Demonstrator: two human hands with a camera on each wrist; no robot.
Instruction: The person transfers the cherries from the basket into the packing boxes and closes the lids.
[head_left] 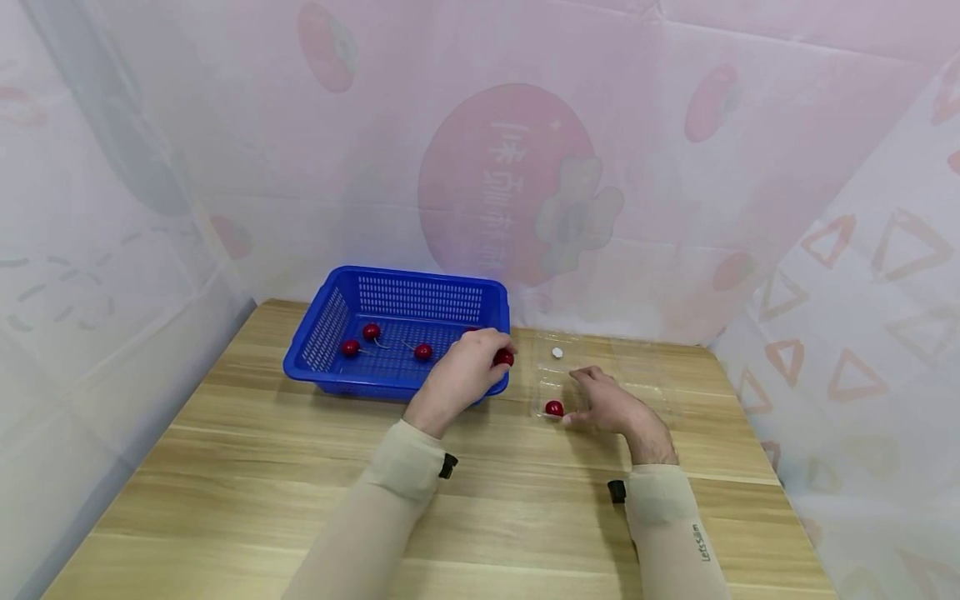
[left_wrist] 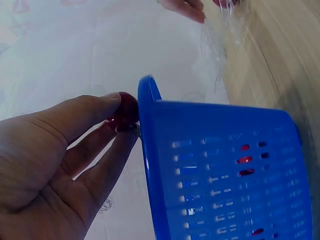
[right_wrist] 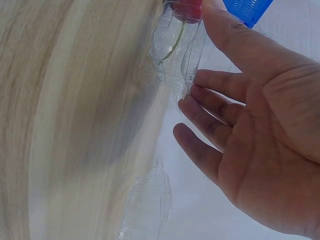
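My left hand (head_left: pixel 465 367) pinches a red cherry (left_wrist: pixel 128 111) between thumb and fingertips at the right rim of a blue plastic basket (head_left: pixel 397 385). Several more cherries (head_left: pixel 423 352) with thin stems lie inside that basket. To its right lies a clear plastic box (head_left: pixel 551 385), spread open on the table. One red cherry (head_left: pixel 554 407) sits in the near left corner of the box, its stem visible in the right wrist view. My right hand (head_left: pixel 611 404) is at the box with relaxed fingers, thumb close to that cherry and fingertips at the plastic edge (right_wrist: pixel 187 75).
All of this is on a wooden table (head_left: pixel 517 500). A printed cloth (head_left: pixel 375 167) hangs behind and along both sides. A small white round spot (head_left: pixel 557 353) shows on the box. The basket's raised walls stand beside the box.
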